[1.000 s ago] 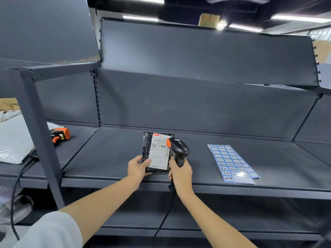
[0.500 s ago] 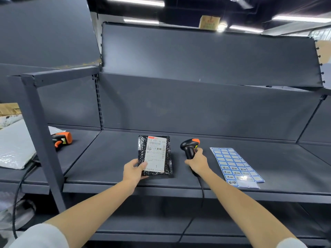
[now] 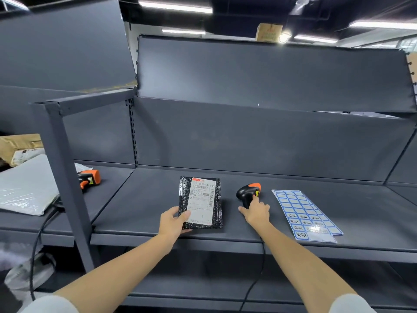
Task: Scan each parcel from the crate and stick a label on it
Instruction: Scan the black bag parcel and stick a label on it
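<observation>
The left hand [image 3: 172, 222] holds the parcel [image 3: 201, 202] at its lower left corner, thumb on the top face and fingers underneath. The parcel lies flat on the shelf [image 3: 140, 213], near the front edge, with its white shipping slip facing up.

Treat the parcel as light and soft. It looks like a thin black padded mailer, so it is likely to flex if you lift it by one corner. The film is glossy and probably slippery; grip across an edge, thumb above and fingers below, or press it flat while you apply a label. Keep your thumb off the barcode.

The scanner [image 3: 248, 193] lies on the shelf just right of the parcel, its cord running over the front edge. The right hand [image 3: 256, 212] rests on its handle with the fingers loosely curled round it. Whether the grip is firm or releasing cannot be told.

The label sheet [image 3: 304, 213] lies flat just right of that hand. Judged from the layout, labelling comes next: peel one label at a corner.
</observation>
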A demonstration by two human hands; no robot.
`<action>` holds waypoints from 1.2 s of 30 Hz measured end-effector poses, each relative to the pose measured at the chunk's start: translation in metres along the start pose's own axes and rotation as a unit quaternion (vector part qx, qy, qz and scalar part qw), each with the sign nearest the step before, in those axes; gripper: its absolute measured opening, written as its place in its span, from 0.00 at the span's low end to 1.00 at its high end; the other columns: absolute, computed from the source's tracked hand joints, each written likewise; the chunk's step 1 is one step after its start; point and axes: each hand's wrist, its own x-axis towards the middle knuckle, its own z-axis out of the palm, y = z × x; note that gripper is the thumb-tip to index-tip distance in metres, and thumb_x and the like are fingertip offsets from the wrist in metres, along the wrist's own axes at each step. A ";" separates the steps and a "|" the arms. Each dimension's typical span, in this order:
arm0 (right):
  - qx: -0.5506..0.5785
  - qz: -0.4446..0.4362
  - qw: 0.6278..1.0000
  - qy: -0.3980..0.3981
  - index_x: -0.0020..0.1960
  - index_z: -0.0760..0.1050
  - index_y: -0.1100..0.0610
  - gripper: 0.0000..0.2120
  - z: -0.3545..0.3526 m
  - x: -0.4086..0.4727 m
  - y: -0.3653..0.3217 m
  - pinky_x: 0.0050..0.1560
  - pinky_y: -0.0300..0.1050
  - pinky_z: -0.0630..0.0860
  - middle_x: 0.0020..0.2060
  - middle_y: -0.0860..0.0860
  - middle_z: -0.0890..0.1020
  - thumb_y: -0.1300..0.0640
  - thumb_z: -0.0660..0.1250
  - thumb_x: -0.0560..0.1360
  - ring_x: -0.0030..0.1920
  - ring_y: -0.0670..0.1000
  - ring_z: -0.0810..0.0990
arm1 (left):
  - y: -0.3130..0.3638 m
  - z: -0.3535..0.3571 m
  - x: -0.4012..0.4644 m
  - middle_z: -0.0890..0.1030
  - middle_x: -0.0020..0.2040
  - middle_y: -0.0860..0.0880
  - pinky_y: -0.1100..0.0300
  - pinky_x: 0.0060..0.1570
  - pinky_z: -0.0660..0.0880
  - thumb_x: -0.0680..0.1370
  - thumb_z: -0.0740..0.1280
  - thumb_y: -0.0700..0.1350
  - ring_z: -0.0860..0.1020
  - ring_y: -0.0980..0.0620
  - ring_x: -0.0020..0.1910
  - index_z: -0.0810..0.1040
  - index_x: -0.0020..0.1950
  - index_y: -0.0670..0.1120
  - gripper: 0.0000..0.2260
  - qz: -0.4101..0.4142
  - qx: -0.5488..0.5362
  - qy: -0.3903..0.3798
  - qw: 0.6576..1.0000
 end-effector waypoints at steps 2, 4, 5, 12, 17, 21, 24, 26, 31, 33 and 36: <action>0.014 -0.002 1.000 0.017 0.73 0.59 0.60 0.29 -0.003 -0.003 0.003 0.65 0.53 0.64 0.66 0.62 0.70 0.43 0.59 0.79 0.67 0.62 0.64 | 0.000 0.001 -0.002 0.81 0.45 0.47 0.60 0.34 0.80 0.78 0.66 0.37 0.79 0.53 0.42 0.76 0.54 0.42 0.05 -0.003 0.009 -0.006 1.000; 0.033 0.004 0.998 0.050 0.71 0.63 0.61 0.26 -0.011 -0.005 0.013 0.65 0.54 0.63 0.66 0.63 0.70 0.45 0.57 0.80 0.67 0.62 0.64 | 0.001 0.004 -0.004 0.81 0.47 0.45 0.61 0.33 0.80 0.79 0.65 0.36 0.79 0.51 0.43 0.76 0.54 0.41 0.05 -0.004 0.019 -0.009 1.000; 0.031 0.009 0.997 0.067 0.71 0.64 0.61 0.25 -0.016 -0.006 0.021 0.65 0.54 0.63 0.65 0.63 0.71 0.46 0.57 0.81 0.67 0.62 0.65 | 0.001 0.005 -0.004 0.81 0.49 0.43 0.62 0.33 0.80 0.79 0.65 0.37 0.79 0.49 0.45 0.76 0.54 0.41 0.05 -0.005 0.025 -0.011 1.000; -0.019 0.139 0.983 0.122 0.63 0.67 0.66 0.18 -0.063 -0.001 0.112 0.62 0.53 0.67 0.62 0.66 0.72 0.56 0.60 0.79 0.63 0.64 0.69 | -0.003 0.019 -0.009 0.81 0.51 0.41 0.62 0.32 0.80 0.79 0.64 0.36 0.79 0.45 0.47 0.75 0.53 0.39 0.04 -0.011 0.052 -0.014 0.998; 0.007 0.250 0.965 0.083 0.68 0.64 0.64 0.28 -0.083 0.000 0.155 0.66 0.52 0.63 0.66 0.65 0.67 0.49 0.68 0.76 0.67 0.63 0.64 | -0.011 0.023 -0.008 0.81 0.50 0.41 0.50 0.47 0.79 0.79 0.64 0.36 0.80 0.41 0.48 0.76 0.53 0.38 0.04 -0.027 0.108 -0.010 0.994; 0.030 0.274 0.960 0.054 0.68 0.66 0.64 0.31 -0.089 0.001 0.162 0.66 0.52 0.65 0.66 0.64 0.67 0.48 0.71 0.73 0.67 0.63 0.65 | -0.010 0.023 -0.004 0.78 0.39 0.46 0.58 0.42 0.70 0.77 0.67 0.41 0.75 0.46 0.41 0.77 0.43 0.41 0.05 0.020 0.307 0.028 0.951; 0.050 0.292 0.954 0.042 0.68 0.66 0.63 0.34 -0.093 0.000 0.161 0.63 0.50 0.67 0.65 0.63 0.70 0.48 0.74 0.71 0.66 0.62 0.67 | -0.008 0.024 0.000 0.78 0.43 0.42 0.56 0.45 0.67 0.77 0.67 0.45 0.75 0.41 0.49 0.76 0.43 0.40 0.08 0.042 0.414 0.042 0.909; 0.063 0.304 0.950 0.040 0.67 0.67 0.62 0.33 -0.097 0.000 0.161 0.62 0.48 0.68 0.63 0.61 0.73 0.49 0.76 0.69 0.65 0.61 0.69 | -0.010 0.024 0.004 0.78 0.51 0.41 0.57 0.51 0.65 0.77 0.65 0.49 0.72 0.41 0.57 0.77 0.52 0.40 0.13 0.046 0.477 0.050 0.876; 0.152 0.265 0.951 0.054 0.56 0.76 0.65 0.14 -0.102 0.008 0.161 0.51 0.47 0.73 0.48 0.59 0.78 0.60 0.71 0.73 0.48 0.55 0.77 | -0.019 0.022 0.006 0.73 0.62 0.43 0.57 0.61 0.61 0.77 0.64 0.57 0.66 0.44 0.63 0.77 0.57 0.44 0.17 0.044 0.569 0.066 0.819; 0.288 0.241 0.924 0.078 0.51 0.77 0.66 0.09 -0.104 0.008 0.160 0.47 0.48 0.75 0.44 0.60 0.78 0.70 0.69 0.71 0.44 0.57 0.77 | -0.019 0.023 0.004 0.70 0.65 0.41 0.56 0.63 0.61 0.76 0.66 0.56 0.64 0.42 0.64 0.75 0.59 0.44 0.19 0.040 0.549 0.082 0.831; 0.479 0.204 0.846 0.112 0.56 0.73 0.64 0.14 -0.110 -0.002 0.145 0.51 0.53 0.77 0.50 0.61 0.79 0.74 0.66 0.72 0.51 0.61 0.80 | -0.015 0.023 0.002 0.66 0.67 0.40 0.55 0.64 0.60 0.75 0.69 0.54 0.63 0.41 0.65 0.71 0.64 0.44 0.23 0.046 0.520 0.092 0.848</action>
